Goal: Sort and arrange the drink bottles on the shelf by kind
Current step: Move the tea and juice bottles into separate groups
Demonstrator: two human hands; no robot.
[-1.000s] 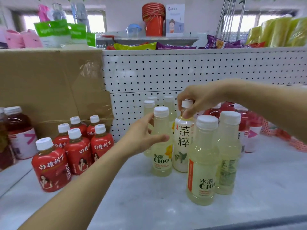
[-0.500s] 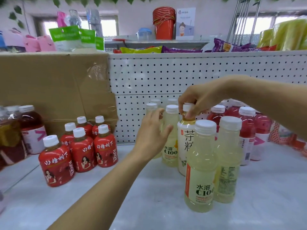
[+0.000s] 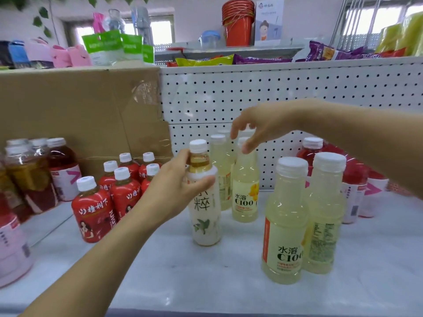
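- A person's left hand (image 3: 174, 192) grips a white-labelled tea bottle (image 3: 206, 217) at the shoulder. The thumb lies on the near side and the fingers curl round the far side, just below the white cap and the amber band of liquid.
- The tea bottle stands upright in the middle of the white shelf (image 3: 206, 275). It is between the small red bottles (image 3: 93, 209) to the left and the pale yellow drinks to the right. Whether its base touches the shelf cannot be told.
- The right hand (image 3: 263, 124) hangs above the back row, fingers loosely spread and pointing down, holding nothing. Its fingertips hover over the caps of the back C100 bottles (image 3: 246, 195).
- The two front C100 bottles (image 3: 285, 227) stand side by side near the front right of the shelf, apart from the tea bottle.
- The back C100 bottles stand close to the pegboard panel (image 3: 274, 92), just beside the tea bottle on its right.
- The small red bottles cluster in rows at the left, white caps up.
- Taller dark red bottles (image 3: 63, 168) with white-and-pink labels fill the far left. More red drinks (image 3: 311, 153) stand behind the front pair at the right.
- A cardboard sheet (image 3: 80, 110) covers the back wall at the left.
- Snack bags (image 3: 206, 61) and stacked red buckets (image 3: 238, 25) sit on the level above.
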